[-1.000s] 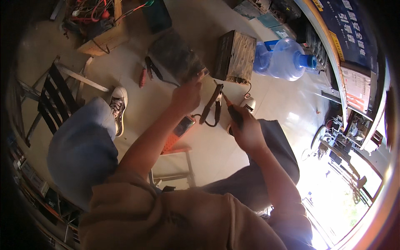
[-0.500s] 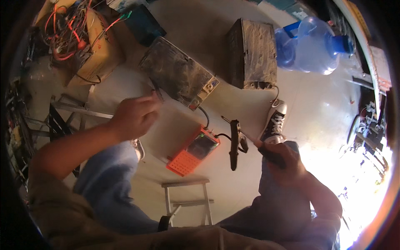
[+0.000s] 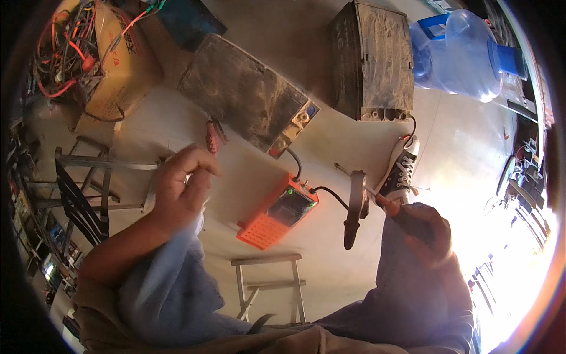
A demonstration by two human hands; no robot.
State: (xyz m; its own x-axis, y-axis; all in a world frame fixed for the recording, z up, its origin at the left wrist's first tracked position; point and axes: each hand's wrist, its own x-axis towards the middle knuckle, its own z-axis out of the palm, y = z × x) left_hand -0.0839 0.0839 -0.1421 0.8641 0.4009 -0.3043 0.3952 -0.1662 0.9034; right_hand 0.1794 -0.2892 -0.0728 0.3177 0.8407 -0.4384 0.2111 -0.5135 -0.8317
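My left hand (image 3: 183, 186) is loosely curled, fingers slightly apart, with nothing visible in it, just below a red clamp (image 3: 212, 138) on the floor. My right hand (image 3: 430, 236) is closed on a dark-handled screwdriver (image 3: 404, 218), whose shaft reaches a dark, elongated clamp-like piece (image 3: 355, 215). An orange device (image 3: 259, 229) with a screen and black cables lies between my hands. Above it lies a dusty battery (image 3: 236, 88) with coloured terminals; a second dusty battery (image 3: 383, 59) stands to its right.
A cardboard box of tangled wires (image 3: 130, 82) is upper left, a dark teal block (image 3: 188, 23) beside it. A blue water jug (image 3: 457, 56) lies right of the batteries. Metal stools (image 3: 265, 258) stand below and left (image 3: 88, 159). My sneaker (image 3: 401, 168) is near my right hand.
My left hand has left the battery's terminal end and moved left and down toward the red clamp. My right hand, still holding the screwdriver, has moved right and down. The view has shifted.
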